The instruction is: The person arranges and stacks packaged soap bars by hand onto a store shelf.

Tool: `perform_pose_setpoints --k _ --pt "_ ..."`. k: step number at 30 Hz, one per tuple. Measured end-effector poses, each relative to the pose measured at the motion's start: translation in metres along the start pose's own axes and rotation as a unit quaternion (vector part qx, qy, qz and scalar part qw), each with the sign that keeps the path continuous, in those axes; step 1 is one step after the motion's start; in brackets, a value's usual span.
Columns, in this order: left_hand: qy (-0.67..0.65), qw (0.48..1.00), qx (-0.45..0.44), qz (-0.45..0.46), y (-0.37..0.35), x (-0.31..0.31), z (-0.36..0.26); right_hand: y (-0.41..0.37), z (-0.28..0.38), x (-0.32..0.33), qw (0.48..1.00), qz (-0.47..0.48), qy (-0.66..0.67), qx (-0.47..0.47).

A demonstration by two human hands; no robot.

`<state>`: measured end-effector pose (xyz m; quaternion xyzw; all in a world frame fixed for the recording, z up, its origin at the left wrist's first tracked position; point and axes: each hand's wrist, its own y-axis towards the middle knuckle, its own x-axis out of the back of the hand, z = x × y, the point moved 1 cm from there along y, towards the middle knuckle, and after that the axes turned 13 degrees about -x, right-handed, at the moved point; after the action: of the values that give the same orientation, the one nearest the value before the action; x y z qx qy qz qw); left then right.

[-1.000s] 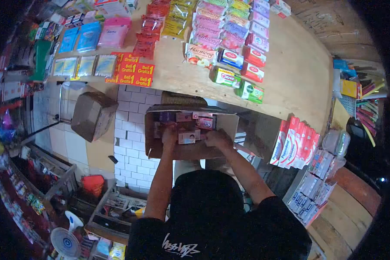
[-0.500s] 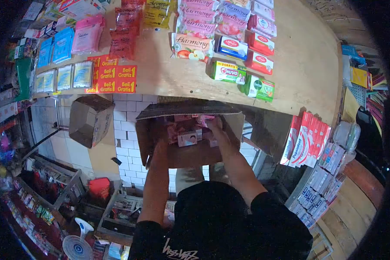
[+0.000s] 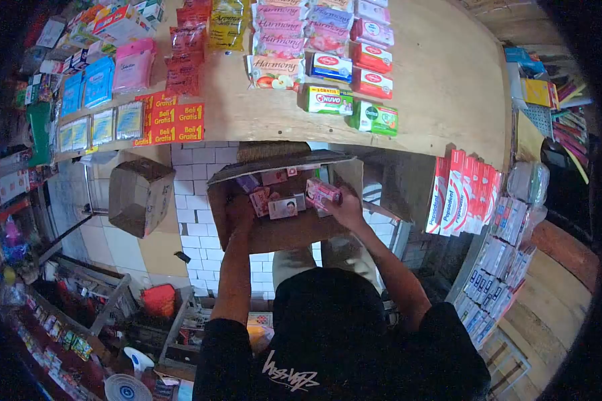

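In the head view, an open cardboard box [image 3: 291, 240] is below the table edge, with several small soap boxes inside. My right hand [image 3: 346, 208] is closed around a pink soap box [image 3: 323, 192], holding it at the right part of the opening. My left hand [image 3: 241, 212] reaches into the left side, close to a red and white pack [image 3: 259, 200]; its fingers are lost in shadow. A white box with a face printed on it [image 3: 283, 208] lies between the hands. A purple pack [image 3: 247, 183] rests further back.
On the wooden table [image 3: 441, 87] sit rows of Harmony soap [image 3: 276, 72], a green Nuvo pack [image 3: 329, 100] and a Dettol pack [image 3: 376, 118]. Pepsodent boxes [image 3: 458, 200] line the right edge. Another cardboard box [image 3: 137, 200] is at the left, with a fan [image 3: 124, 387] below.
My right hand has drawn the pink soap box up and toward the right side of the carton, where it shows more clearly. My left hand stays inside. The view has shifted slightly.
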<state>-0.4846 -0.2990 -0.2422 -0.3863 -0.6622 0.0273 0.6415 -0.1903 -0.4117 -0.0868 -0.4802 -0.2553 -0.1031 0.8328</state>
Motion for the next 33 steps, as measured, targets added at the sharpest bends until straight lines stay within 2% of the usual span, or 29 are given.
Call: perform_pose_setpoints --k 3,5,8,9,10,11,12,13,14,17,19,20,23,25,26,27,29,30,33 --pt "0.000 1.000 -0.025 0.005 -0.009 0.012 -0.002 -0.026 0.004 0.015 0.996 -0.002 0.080 0.037" --pt "-0.010 0.999 -0.046 0.005 -0.022 0.024 -0.001 -0.036 -0.007 0.013 0.993 -0.055 0.079 0.067" --pt "-0.043 0.996 -0.072 -0.006 -0.046 0.049 -0.001 -0.057 -0.007 0.028 0.984 0.012 0.163 0.068" --pt "-0.067 0.996 -0.057 -0.014 -0.056 0.063 -0.004 -0.061 -0.010 0.032 0.977 0.031 0.201 0.065" --pt "-0.093 0.995 -0.041 -0.025 -0.063 0.081 -0.011 -0.077 0.003 0.046 0.963 0.083 0.256 0.012" --pt "-0.121 0.992 0.010 -0.020 -0.071 0.097 -0.020 -0.083 0.003 0.051 0.944 0.112 0.309 -0.009" --pt "-0.201 0.975 -0.043 -0.088 -0.087 0.119 -0.028 -0.088 0.001 0.060 0.922 0.139 0.359 -0.028" --pt "-0.281 0.942 -0.098 -0.153 -0.103 0.135 -0.033 -0.095 -0.001 0.070 0.897 0.164 0.407 -0.045" --pt "-0.383 0.906 -0.108 -0.146 -0.109 0.139 -0.038 -0.102 -0.002 0.079 0.888 0.156 0.422 -0.089" --pt "-0.591 0.792 -0.111 -0.103 -0.132 0.196 -0.087 -0.107 -0.012 0.098 0.828 0.171 0.526 -0.090" --pt "-0.786 0.604 -0.105 -0.077 -0.134 0.216 -0.133 -0.111 -0.007 0.121 0.825 0.201 0.526 -0.044" --pt "-0.790 0.589 -0.165 -0.044 -0.117 0.186 -0.135 -0.112 -0.005 0.132 0.823 0.202 0.530 -0.032" --pt "-0.924 0.373 0.026 0.077 -0.110 0.207 -0.179 -0.114 0.006 0.164 0.820 0.184 0.543 -0.012" --pt "-0.918 0.383 -0.084 0.064 -0.102 0.220 -0.204 -0.108 0.004 0.183 0.807 0.164 0.567 0.007" --pt "-0.936 0.331 -0.085 0.083 -0.092 0.219 -0.210 -0.106 0.006 0.195 0.801 0.156 0.578 0.013" --pt "-0.932 0.337 -0.114 0.071 -0.090 0.238 -0.226 -0.101 0.005 0.205 0.797 0.140 0.587 0.020" --pt "-0.926 0.361 -0.077 0.081 -0.070 0.266 -0.252 -0.089 0.007 0.232 0.788 0.104 0.605 0.036" --pt "-0.895 0.438 -0.076 0.048 -0.067 0.286 -0.268 -0.086 0.011 0.248 0.797 0.055 0.600 0.027" --pt "-0.881 0.467 -0.068 0.018 -0.025 0.317 -0.305 -0.027 -0.003 0.288 0.821 -0.007 0.570 0.020"
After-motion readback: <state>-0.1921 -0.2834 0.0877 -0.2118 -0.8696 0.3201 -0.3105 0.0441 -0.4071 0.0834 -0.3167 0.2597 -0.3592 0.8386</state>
